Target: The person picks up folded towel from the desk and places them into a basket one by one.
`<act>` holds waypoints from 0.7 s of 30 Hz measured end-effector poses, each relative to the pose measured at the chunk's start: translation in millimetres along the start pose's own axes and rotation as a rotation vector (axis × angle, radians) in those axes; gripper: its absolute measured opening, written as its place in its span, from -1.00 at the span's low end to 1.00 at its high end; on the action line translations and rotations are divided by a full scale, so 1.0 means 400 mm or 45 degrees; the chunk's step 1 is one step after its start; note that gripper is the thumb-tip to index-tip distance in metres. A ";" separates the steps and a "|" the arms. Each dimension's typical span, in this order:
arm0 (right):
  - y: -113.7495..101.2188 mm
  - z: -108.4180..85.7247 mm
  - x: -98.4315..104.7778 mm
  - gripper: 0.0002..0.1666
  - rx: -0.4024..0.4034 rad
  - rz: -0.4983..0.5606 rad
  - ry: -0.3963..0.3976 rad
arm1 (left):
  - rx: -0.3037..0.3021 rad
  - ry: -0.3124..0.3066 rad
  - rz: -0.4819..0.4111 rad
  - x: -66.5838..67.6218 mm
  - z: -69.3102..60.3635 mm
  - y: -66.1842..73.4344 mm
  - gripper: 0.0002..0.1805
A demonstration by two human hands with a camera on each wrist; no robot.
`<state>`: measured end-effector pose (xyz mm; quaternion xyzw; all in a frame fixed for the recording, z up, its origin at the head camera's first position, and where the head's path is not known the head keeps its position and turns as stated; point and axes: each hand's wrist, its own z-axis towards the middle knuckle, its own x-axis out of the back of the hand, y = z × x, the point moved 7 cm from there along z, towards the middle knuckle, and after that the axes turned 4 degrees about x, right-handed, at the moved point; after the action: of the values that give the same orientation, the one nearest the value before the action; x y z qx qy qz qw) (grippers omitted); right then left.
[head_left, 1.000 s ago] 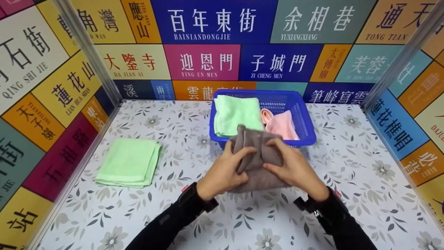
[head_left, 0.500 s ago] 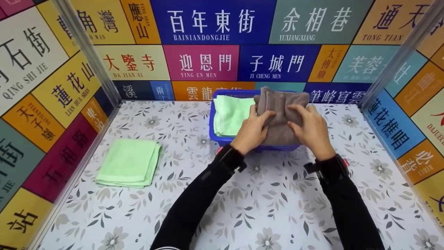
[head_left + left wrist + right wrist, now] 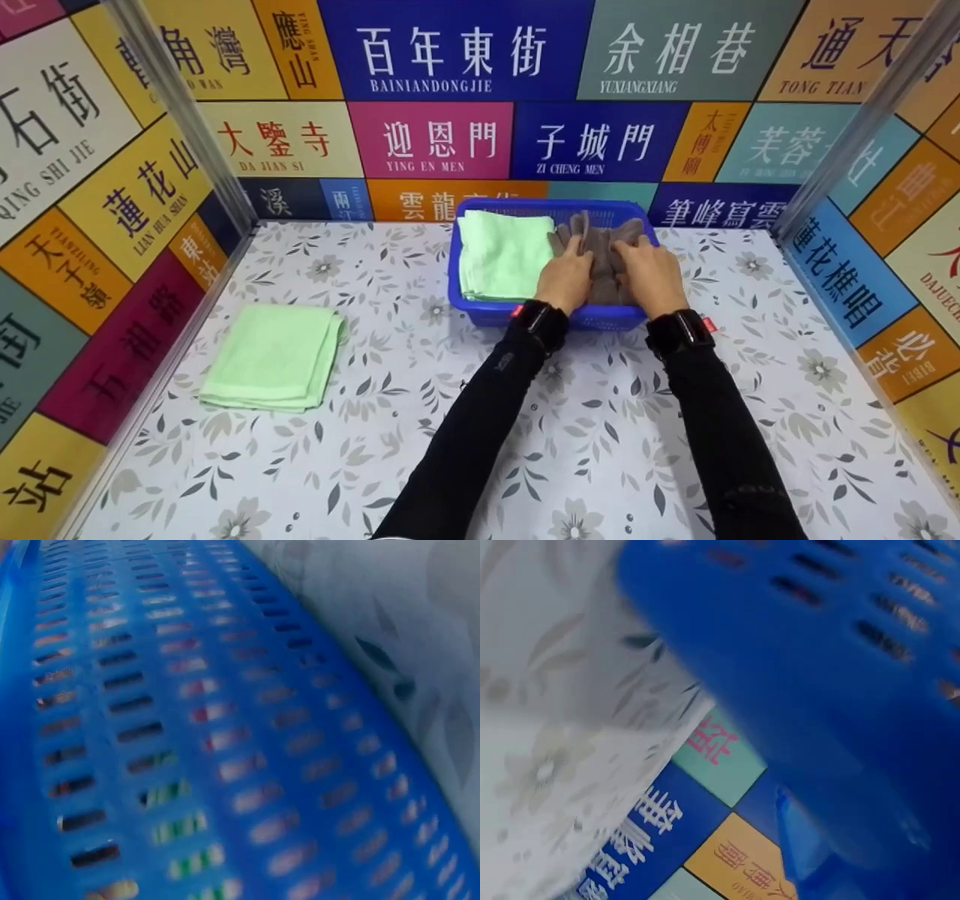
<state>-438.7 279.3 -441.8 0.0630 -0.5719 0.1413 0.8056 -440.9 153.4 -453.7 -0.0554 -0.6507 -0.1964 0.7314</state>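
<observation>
A greyish-brown folded towel (image 3: 602,270) sits in the right part of the blue perforated basket (image 3: 480,306), its top edge bunched up. My left hand (image 3: 566,277) grips the left side of this towel, and my right hand (image 3: 654,274) grips its right side. Both hands reach over the basket's near rim, so some fingertips are hidden in the cloth. Left of the brown towel, a folded light green towel (image 3: 506,255) fills the basket's other half. Blurred basket wall (image 3: 172,712) takes up the left wrist view; a basket corner (image 3: 810,690) dominates the right wrist view.
Another folded light green towel (image 3: 274,356) lies on the floral-patterned tabletop (image 3: 360,465) at the left. Behind the basket stands a wall of coloured sign panels (image 3: 431,142), with matching side walls (image 3: 124,210) at left and right.
Both hands have carried the brown towel forward and right, then lowered it into the basket. It now covers the pink cloths seen there earlier. The loose green towel has stayed put.
</observation>
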 end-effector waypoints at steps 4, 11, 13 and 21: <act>-0.003 0.011 -0.023 -0.45 0.035 -0.096 -0.055 | 0.074 -0.241 0.229 -0.031 0.005 -0.013 -0.46; 0.027 0.010 -0.050 -0.31 -0.046 -0.190 -0.163 | 0.144 -0.514 0.260 -0.068 -0.003 -0.038 -0.37; 0.031 0.006 -0.060 -0.30 -0.073 -0.223 -0.269 | 0.163 -0.544 0.248 -0.072 -0.005 -0.042 -0.37; 0.035 0.000 -0.078 -0.24 -0.085 -0.309 -0.575 | 0.166 -0.519 0.265 -0.064 -0.003 -0.032 -0.38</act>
<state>-452.5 287.8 -472.0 0.1347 -0.7299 0.0070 0.6702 -446.4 146.9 -481.1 -0.1134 -0.7870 -0.0624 0.6032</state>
